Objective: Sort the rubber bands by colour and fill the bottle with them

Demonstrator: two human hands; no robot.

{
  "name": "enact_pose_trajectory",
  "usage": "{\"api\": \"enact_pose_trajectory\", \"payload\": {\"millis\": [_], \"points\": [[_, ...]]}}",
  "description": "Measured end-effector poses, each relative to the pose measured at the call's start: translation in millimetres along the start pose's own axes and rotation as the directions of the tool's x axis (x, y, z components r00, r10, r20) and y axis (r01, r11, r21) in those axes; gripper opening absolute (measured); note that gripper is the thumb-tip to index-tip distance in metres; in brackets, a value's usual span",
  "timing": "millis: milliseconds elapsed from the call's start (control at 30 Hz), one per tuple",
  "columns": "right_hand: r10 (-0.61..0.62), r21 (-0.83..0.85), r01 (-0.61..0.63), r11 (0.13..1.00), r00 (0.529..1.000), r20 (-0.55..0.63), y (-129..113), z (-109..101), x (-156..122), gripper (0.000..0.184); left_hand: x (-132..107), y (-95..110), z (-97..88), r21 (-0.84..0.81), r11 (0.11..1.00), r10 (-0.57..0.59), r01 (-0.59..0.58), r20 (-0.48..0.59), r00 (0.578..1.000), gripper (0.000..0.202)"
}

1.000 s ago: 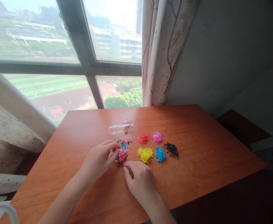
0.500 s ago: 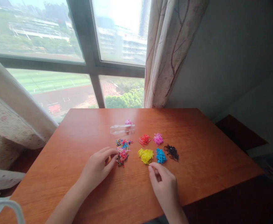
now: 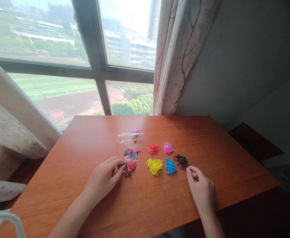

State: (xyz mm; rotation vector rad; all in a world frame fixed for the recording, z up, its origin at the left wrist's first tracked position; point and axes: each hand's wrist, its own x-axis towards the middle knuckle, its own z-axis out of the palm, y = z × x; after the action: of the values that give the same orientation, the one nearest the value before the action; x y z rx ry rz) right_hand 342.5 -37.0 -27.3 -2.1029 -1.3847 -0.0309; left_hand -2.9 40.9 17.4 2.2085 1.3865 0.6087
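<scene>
A pile of mixed-colour rubber bands (image 3: 130, 162) lies left of centre on the table. My left hand (image 3: 106, 173) rests against its left edge, thumb and fingers closing on some bands. Over to the right, my right hand (image 3: 201, 186) has thumb and forefinger pinched at the near edge of the black rubber bands (image 3: 181, 161); a black band appears to be at the fingertips. Between the hands sit yellow rubber bands (image 3: 154, 167) and blue rubber bands (image 3: 170, 166). Red rubber bands (image 3: 153, 149) and pink rubber bands (image 3: 167, 148) form small heaps behind those.
A clear plastic bag (image 3: 126, 138) lies behind the mixed pile, with a pink-purple item (image 3: 136, 130) at its far side. The brown wooden table (image 3: 105, 211) reaches to the window (image 3: 100, 74) and curtain (image 3: 171, 66). A white curved rail (image 3: 13, 218) stands at lower left.
My right hand has moved right, from the near side of the yellow heap to the black heap, still pinched. My left hand has stayed at the mixed pile.
</scene>
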Motion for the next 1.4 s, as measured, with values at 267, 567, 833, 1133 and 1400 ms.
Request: {"api": "enact_pose_trajectory", "payload": {"millis": [267,567,833,1133,1400], "points": [[-0.064,0.115,0.063,0.991,0.998,0.001,-25,2,-7,0.045,0,1,-0.2,0.001,1.0,-0.002,0.002,-0.006,1.0,0.021],[-0.366,0.357,0.291,0.887,0.917,0.16,-114,23,-36,0.026,-1,0,-1.3,0.032,0.999,-0.01,0.01,-0.01,1.0,0.018],[-0.454,0.306,0.364,0.88,0.836,0.309,-155,43,-46,0.01,-2,-5,-7.6,0.093,0.992,-0.078,0.082,-0.047,0.996,0.021],[-0.464,0.299,0.375,0.877,0.821,0.332,-153,50,-48,0.01,-3,-11,-7.1,0.139,0.985,-0.104,0.104,-0.008,0.995,0.02],[-0.472,0.315,0.374,0.872,0.812,0.344,-152,50,-48,0.011,-2,-13,-6.6,0.148,0.982,-0.128,0.122,0.037,0.991,0.021]]}}
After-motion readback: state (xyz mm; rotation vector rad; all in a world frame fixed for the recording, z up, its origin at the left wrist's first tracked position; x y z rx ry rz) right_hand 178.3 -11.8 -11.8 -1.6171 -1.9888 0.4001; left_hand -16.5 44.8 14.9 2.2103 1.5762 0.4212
